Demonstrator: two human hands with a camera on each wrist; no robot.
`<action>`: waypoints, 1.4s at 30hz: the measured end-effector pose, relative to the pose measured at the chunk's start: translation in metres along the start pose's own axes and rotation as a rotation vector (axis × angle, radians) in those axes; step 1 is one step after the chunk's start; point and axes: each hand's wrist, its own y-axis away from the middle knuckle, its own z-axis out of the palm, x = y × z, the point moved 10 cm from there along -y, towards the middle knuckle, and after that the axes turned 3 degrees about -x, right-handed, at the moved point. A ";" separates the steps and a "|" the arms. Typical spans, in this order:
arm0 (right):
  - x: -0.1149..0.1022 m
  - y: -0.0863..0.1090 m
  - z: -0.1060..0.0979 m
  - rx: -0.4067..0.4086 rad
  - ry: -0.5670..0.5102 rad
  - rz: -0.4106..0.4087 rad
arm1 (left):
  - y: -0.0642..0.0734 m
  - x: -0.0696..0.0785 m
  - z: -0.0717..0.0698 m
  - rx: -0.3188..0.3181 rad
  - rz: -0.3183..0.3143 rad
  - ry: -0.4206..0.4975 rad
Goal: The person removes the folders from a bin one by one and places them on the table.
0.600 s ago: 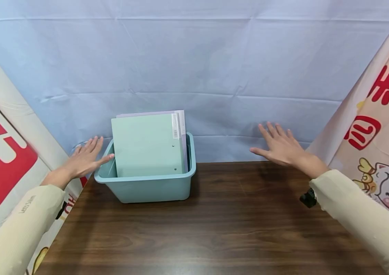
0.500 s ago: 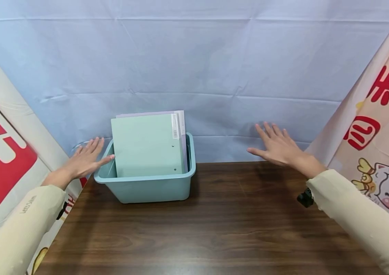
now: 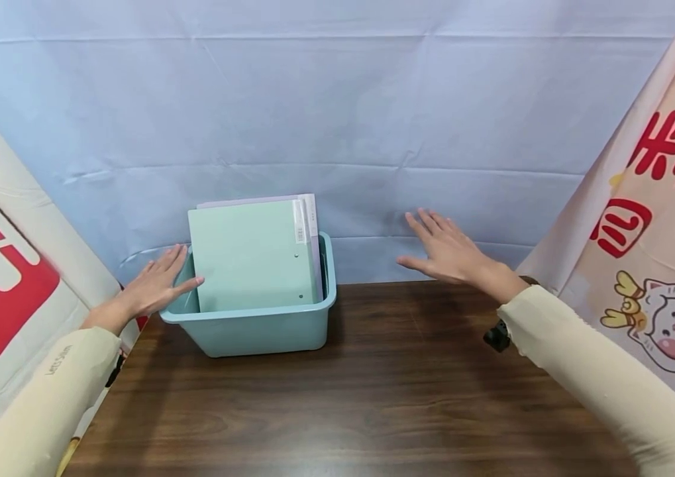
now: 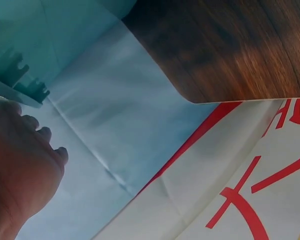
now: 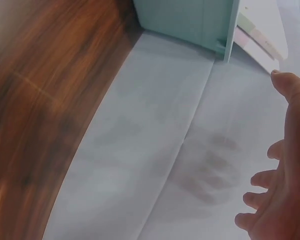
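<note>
A light blue plastic basin (image 3: 254,331) stands at the back left of the table, holding a mint green file folder (image 3: 250,258) upright with a lilac folder (image 3: 316,228) behind it. At the basin's left end is my left hand (image 3: 152,286), fingers spread and thumb overlapping the rim in the head view. My right hand (image 3: 453,255) hovers near the table's back edge, to the right of the basin, with fingers spread and nothing held. In the right wrist view, the basin wall (image 5: 185,22) and folder ends (image 5: 262,37) show beyond the thumb.
The dark wooden table (image 3: 373,397) ends at a pale blue cloth backdrop (image 3: 367,119). Printed banners hang on both sides, the right banner (image 3: 641,265) bearing a cartoon cat. A small black device (image 3: 497,336) is worn on the right wrist.
My right hand has moved left, toward the basin. My left hand has shifted slightly right, closer to the folders. The head view has moved a little; basin and folders stay in place.
</note>
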 end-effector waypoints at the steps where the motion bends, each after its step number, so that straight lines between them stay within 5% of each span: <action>1: -0.003 -0.002 0.000 0.004 -0.002 -0.009 | 0.000 0.000 0.001 0.000 -0.001 0.004; 24: -0.075 -0.045 0.000 0.065 -0.077 -0.197 | 0.000 0.000 0.013 -0.004 -0.005 0.052; 42: -0.111 -0.074 0.016 0.031 -0.216 -0.220 | -0.002 -0.005 0.017 -0.017 -0.043 0.118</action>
